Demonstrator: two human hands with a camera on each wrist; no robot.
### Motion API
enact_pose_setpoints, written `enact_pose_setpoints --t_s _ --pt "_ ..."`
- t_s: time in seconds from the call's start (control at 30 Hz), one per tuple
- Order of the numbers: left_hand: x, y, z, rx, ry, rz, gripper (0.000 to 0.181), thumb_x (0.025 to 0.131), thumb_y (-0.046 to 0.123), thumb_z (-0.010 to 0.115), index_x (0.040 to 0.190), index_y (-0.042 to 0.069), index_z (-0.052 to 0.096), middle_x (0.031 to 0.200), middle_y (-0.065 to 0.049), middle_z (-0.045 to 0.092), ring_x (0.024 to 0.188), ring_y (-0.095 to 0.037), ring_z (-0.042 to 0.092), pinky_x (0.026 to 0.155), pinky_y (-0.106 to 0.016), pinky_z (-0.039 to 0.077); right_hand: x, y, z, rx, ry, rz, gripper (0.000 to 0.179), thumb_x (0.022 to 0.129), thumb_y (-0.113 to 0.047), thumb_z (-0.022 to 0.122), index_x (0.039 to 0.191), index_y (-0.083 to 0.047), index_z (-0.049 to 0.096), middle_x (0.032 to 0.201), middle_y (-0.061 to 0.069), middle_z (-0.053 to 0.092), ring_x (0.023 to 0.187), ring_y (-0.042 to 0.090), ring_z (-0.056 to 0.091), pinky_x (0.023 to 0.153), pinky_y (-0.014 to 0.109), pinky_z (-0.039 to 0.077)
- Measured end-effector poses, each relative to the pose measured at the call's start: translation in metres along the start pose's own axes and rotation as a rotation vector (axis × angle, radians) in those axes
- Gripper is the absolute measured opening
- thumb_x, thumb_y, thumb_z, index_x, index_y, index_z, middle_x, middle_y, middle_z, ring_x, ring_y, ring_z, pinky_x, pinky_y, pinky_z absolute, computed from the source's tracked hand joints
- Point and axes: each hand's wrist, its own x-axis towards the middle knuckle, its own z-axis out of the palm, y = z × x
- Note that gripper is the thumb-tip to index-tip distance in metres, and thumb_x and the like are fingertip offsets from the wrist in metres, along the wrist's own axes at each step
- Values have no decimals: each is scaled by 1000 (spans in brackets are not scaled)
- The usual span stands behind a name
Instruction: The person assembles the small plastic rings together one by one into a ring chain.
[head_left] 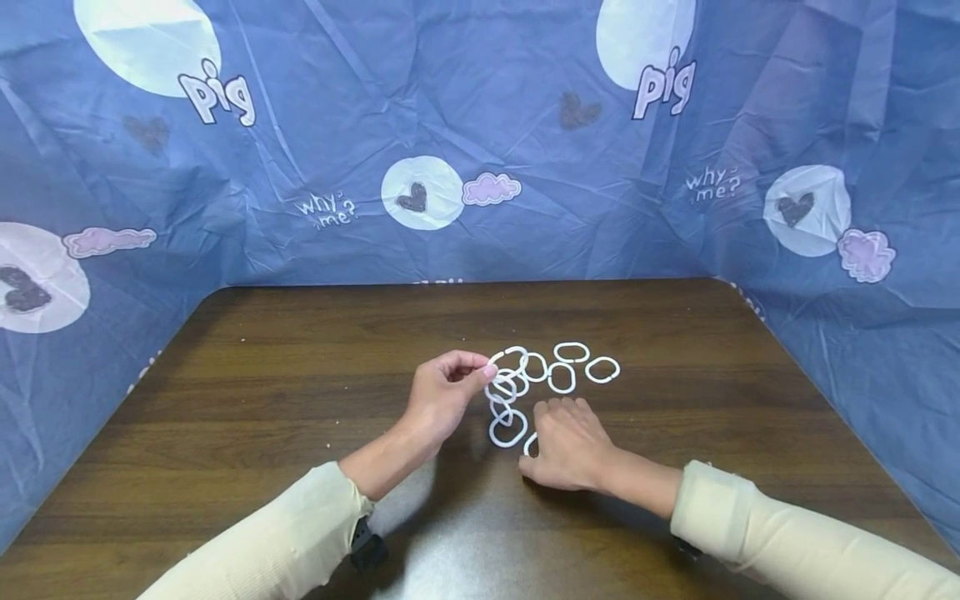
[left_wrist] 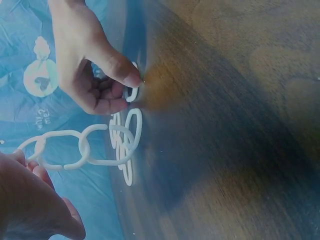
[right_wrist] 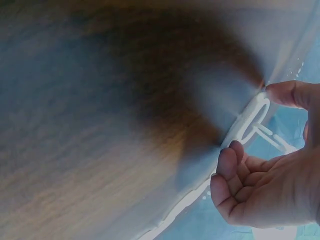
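Note:
My left hand (head_left: 442, 392) pinches the top end of a chain of white oval plastic links (left_wrist: 105, 162) between thumb and fingertips. The chain hangs down from there, and its lowest link (head_left: 504, 445) is close to the table. To its right, my right hand (head_left: 566, 442) is low over the wood, gripping a single white link (right_wrist: 243, 120). Its thumb is at one end of that link and its curled fingers are at the other. In the head view the hand covers most of this link.
Several loose white links lie on the brown wooden table (head_left: 300, 375) beyond my right hand, among them a far one (head_left: 572, 342) and a right-hand one (head_left: 588, 369). A blue printed cloth (head_left: 487, 100) surrounds the table at the back and both sides.

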Motion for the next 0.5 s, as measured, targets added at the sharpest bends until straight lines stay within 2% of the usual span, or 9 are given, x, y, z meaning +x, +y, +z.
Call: enact_pose_setpoints --t_s 0.2,0.33,0.5 --pt "0 -1 -1 -7 -2 6 13 84 12 73 93 3 71 80 -2 63 75 -13 54 67 -23 45 1 1 -2 -3 13 -22 48 67 -46 77 80 -3 58 70 5 50 69 29 53 69 41 40" --pt "0 -1 -1 -11 -3 5 13 84 12 73 93 3 71 81 -1 63 76 -12 54 68 -23 45 2 2 -5 40 -29 -7 54 69 -47 81 89 -2 59 79 8 51 77 30 54 73 44 41" --pt "0 -1 -1 -9 0 9 13 84 11 73 93 2 71 80 -1 63 76 -12 55 68 -23 45 2 2 -7 87 -80 22 51 69 -39 83 92 0 58 85 12 53 83 34 55 75 47 41"
